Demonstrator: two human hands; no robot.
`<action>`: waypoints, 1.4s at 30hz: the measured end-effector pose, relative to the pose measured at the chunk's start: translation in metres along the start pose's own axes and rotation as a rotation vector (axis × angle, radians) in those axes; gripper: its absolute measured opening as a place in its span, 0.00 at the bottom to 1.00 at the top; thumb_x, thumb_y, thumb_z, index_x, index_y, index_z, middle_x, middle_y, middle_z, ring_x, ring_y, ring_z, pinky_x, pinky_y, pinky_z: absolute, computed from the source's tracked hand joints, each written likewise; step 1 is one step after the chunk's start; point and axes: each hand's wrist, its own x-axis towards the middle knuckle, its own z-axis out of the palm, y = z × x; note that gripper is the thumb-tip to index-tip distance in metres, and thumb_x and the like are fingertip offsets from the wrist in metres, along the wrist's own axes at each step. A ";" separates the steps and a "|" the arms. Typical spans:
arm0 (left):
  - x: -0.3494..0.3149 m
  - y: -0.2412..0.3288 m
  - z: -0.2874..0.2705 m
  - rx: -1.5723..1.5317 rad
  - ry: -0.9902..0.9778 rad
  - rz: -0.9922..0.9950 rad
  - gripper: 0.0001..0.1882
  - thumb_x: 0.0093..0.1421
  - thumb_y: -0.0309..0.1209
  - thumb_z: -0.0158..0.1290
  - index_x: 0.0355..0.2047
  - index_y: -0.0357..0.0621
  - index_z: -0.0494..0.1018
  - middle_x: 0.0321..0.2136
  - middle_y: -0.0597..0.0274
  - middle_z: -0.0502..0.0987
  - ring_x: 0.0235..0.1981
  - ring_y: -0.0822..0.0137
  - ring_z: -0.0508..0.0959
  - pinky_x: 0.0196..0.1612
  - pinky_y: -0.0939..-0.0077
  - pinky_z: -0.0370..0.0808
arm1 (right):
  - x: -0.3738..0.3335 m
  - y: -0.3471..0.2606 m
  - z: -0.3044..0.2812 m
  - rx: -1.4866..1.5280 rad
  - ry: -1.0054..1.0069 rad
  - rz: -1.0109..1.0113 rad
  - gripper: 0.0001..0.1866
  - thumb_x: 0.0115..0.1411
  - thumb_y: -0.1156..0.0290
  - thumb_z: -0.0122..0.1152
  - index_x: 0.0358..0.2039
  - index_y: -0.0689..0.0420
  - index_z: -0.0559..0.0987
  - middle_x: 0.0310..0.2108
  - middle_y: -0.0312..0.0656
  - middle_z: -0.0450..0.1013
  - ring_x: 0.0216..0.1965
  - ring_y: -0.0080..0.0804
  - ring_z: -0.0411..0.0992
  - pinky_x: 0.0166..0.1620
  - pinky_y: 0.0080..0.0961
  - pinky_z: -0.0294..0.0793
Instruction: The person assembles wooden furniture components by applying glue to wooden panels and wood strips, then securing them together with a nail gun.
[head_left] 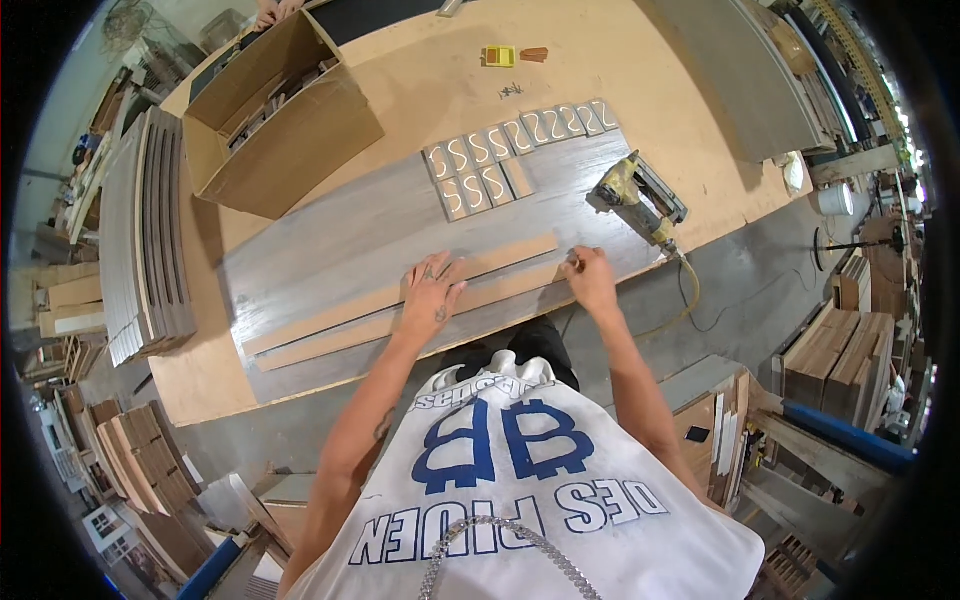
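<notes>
Two long, narrow wooden strips, the far one (500,256) and the near one (330,345), lie side by side on a grey wood panel (330,240). My left hand (432,293) rests across the strips with its fingers spread. At the right end of the near strip, the fingers of my right hand (592,278) are pinched together on the strip's end. Beyond my hands, several small grey blocks (470,190) carry S-shaped squiggles of white glue. A yellowish nail gun (630,200) lies on the panel's right part, its hose trailing off the table edge.
An open cardboard box (290,150) of wood pieces stands at the back left; another person's hands (277,12) show behind it. Curved panels (150,240) are stacked at left, large boards (740,80) at far right. A yellow item (498,56) lies on the tan tabletop (420,90).
</notes>
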 end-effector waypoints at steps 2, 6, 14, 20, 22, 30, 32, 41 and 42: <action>0.006 0.006 0.011 -0.033 0.028 -0.053 0.26 0.66 0.43 0.53 0.61 0.47 0.71 0.63 0.49 0.68 0.64 0.47 0.64 0.66 0.47 0.56 | 0.001 -0.008 0.007 0.076 -0.002 0.032 0.20 0.54 0.73 0.69 0.46 0.67 0.77 0.35 0.56 0.74 0.37 0.55 0.73 0.42 0.43 0.74; -0.002 0.025 0.015 0.080 0.060 -0.065 0.26 0.66 0.43 0.53 0.63 0.52 0.70 0.66 0.52 0.65 0.67 0.49 0.61 0.68 0.43 0.53 | 0.001 -0.018 0.010 0.237 -0.072 0.085 0.27 0.53 0.75 0.69 0.53 0.67 0.74 0.41 0.58 0.73 0.43 0.60 0.72 0.48 0.47 0.73; -0.005 0.036 0.022 0.265 -0.048 -0.106 0.29 0.70 0.47 0.46 0.70 0.58 0.63 0.74 0.54 0.50 0.74 0.50 0.51 0.72 0.40 0.43 | 0.006 -0.019 -0.001 0.241 -0.200 0.065 0.27 0.53 0.74 0.70 0.53 0.67 0.74 0.40 0.57 0.72 0.44 0.57 0.72 0.47 0.46 0.73; -0.003 0.033 0.021 0.234 -0.046 -0.081 0.29 0.70 0.47 0.45 0.71 0.63 0.61 0.74 0.55 0.51 0.74 0.53 0.51 0.72 0.40 0.41 | 0.009 -0.021 0.001 0.243 -0.226 0.068 0.26 0.54 0.74 0.70 0.53 0.68 0.74 0.39 0.58 0.72 0.41 0.58 0.72 0.46 0.46 0.73; -0.003 0.030 0.020 0.242 -0.054 -0.064 0.30 0.70 0.47 0.45 0.71 0.62 0.60 0.74 0.56 0.50 0.75 0.53 0.49 0.72 0.39 0.40 | 0.007 -0.021 0.004 0.228 -0.223 0.082 0.26 0.54 0.74 0.70 0.53 0.68 0.74 0.40 0.59 0.72 0.41 0.59 0.72 0.46 0.47 0.73; -0.008 0.048 0.018 0.169 -0.077 0.029 0.30 0.68 0.47 0.49 0.70 0.60 0.62 0.74 0.58 0.52 0.75 0.55 0.48 0.71 0.36 0.41 | 0.056 -0.030 -0.002 0.110 -0.068 -0.151 0.22 0.61 0.72 0.60 0.57 0.58 0.74 0.45 0.54 0.73 0.44 0.58 0.72 0.47 0.49 0.74; -0.011 0.053 0.021 0.155 -0.069 0.014 0.31 0.68 0.46 0.50 0.69 0.59 0.62 0.74 0.60 0.52 0.75 0.56 0.48 0.71 0.36 0.40 | 0.084 -0.038 0.004 0.033 -0.058 -0.279 0.22 0.62 0.70 0.61 0.57 0.56 0.74 0.47 0.53 0.72 0.46 0.56 0.72 0.47 0.49 0.74; -0.021 0.063 0.033 0.135 -0.001 0.024 0.30 0.67 0.43 0.51 0.67 0.49 0.65 0.71 0.61 0.58 0.73 0.56 0.54 0.72 0.41 0.45 | 0.113 -0.051 0.033 -0.211 -0.030 -0.273 0.27 0.58 0.58 0.69 0.54 0.59 0.76 0.50 0.49 0.71 0.52 0.50 0.69 0.51 0.49 0.70; -0.021 0.064 0.039 0.136 0.002 0.021 0.30 0.67 0.43 0.51 0.67 0.49 0.65 0.71 0.61 0.58 0.73 0.56 0.54 0.72 0.41 0.45 | 0.117 -0.053 0.032 -0.227 -0.034 -0.247 0.27 0.57 0.57 0.69 0.52 0.61 0.76 0.48 0.49 0.71 0.52 0.49 0.69 0.51 0.50 0.69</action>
